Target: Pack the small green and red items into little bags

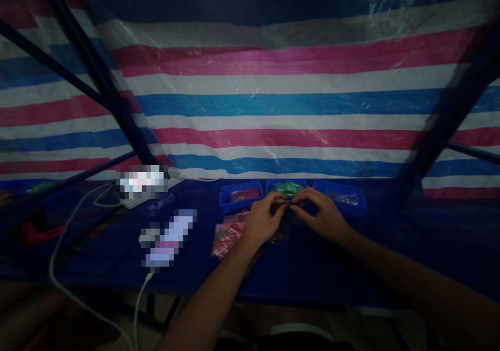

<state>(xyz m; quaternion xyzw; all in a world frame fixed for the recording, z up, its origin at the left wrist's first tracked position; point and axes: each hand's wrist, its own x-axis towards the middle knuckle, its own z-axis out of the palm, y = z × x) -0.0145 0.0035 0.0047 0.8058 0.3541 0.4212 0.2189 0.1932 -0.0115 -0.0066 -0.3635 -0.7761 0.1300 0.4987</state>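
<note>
Head view, nearest first: two bare forearms reach in over the near edge of the dark blue cloth-covered desk (351, 267). The left hand (262, 221) and the right hand (320, 215) meet above the desk's middle. Both are curled nearly closed, thumb and forefinger tips of each nipped onto one small dark piece (289, 205) held between them; the light is too dim to tell what it is. Just left of the left hand, clear plastic packets with red contents (226, 236) lie flat on the cloth. Toward the left edge a white cable (50, 270) loops across and drops off the near edge. Along the far edge stand a blue plastic tray with red contents (234, 205), a blue plastic tray with green contents (270, 186) and a blue plastic tray with dark, glinting contents (361, 201). Behind hangs a red, white and blue striped tarpaulin (273, 106). By my judgement the work is midway: one piece in the fingers, packets out on the cloth, trays not emptied
</note>
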